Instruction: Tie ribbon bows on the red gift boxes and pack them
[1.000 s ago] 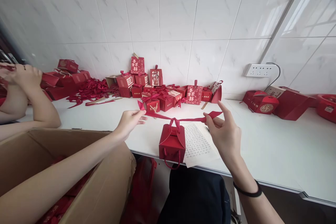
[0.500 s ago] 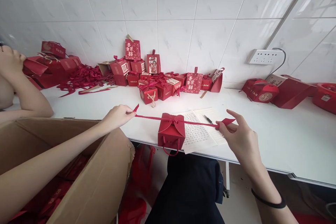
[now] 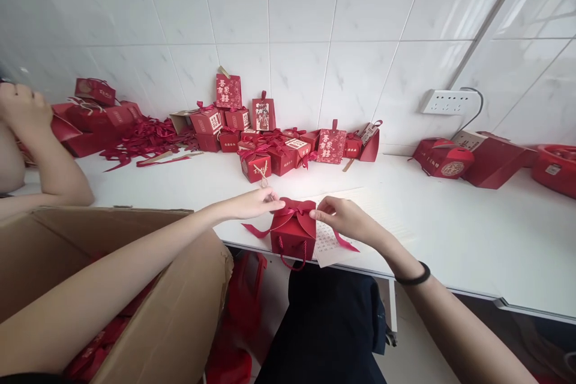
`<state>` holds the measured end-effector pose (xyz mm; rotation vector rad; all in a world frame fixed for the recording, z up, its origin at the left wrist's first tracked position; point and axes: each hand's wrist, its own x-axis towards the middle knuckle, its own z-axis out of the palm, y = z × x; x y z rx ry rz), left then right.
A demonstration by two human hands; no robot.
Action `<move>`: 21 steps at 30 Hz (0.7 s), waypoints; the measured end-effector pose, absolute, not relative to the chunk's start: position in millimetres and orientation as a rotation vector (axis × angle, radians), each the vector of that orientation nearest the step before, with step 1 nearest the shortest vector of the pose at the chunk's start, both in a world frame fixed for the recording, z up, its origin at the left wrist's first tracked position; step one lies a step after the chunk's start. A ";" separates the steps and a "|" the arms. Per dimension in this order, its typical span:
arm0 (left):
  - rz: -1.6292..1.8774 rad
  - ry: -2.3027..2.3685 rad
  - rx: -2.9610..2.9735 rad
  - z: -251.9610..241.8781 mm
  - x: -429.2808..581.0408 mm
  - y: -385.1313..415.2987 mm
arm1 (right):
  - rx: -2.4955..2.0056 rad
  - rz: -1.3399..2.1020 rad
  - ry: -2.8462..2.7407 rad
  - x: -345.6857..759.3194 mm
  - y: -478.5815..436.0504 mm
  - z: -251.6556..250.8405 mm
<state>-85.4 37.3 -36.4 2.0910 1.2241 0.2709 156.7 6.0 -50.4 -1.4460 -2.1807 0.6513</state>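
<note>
A small red gift box [image 3: 291,240] with a twisted cord handle stands at the table's front edge. Across its top runs a dark red ribbon [image 3: 297,211], knotted in the middle, its loose tails trailing out left and right. My left hand [image 3: 263,203] pinches the ribbon at the left of the knot, thumb and fingers together. On the other side my right hand [image 3: 344,219] has its fingertips closed on the ribbon beside the knot. My hands partly cover the ribbon, so its loops show only in part. Handwritten paper sheets [image 3: 330,243] lie beneath my right hand.
Several finished red boxes [image 3: 283,159] and a heap of loose ribbons [image 3: 146,135] line the wall. An open cardboard carton [image 3: 180,306] stands at my left. Another person's arm [image 3: 63,174] rests at far left. More red boxes [image 3: 488,159] and a power strip [image 3: 445,102] are at right.
Both hands have come inward from holding the ribbon ends stretched wide to the knot on top of the box. The ribbon tails now hang loose to the sides.
</note>
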 end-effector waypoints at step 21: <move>0.200 0.980 1.638 -50.7 -95.9 39.7 | -1.023 1.676 -1.804 169.4 14.6 -75.7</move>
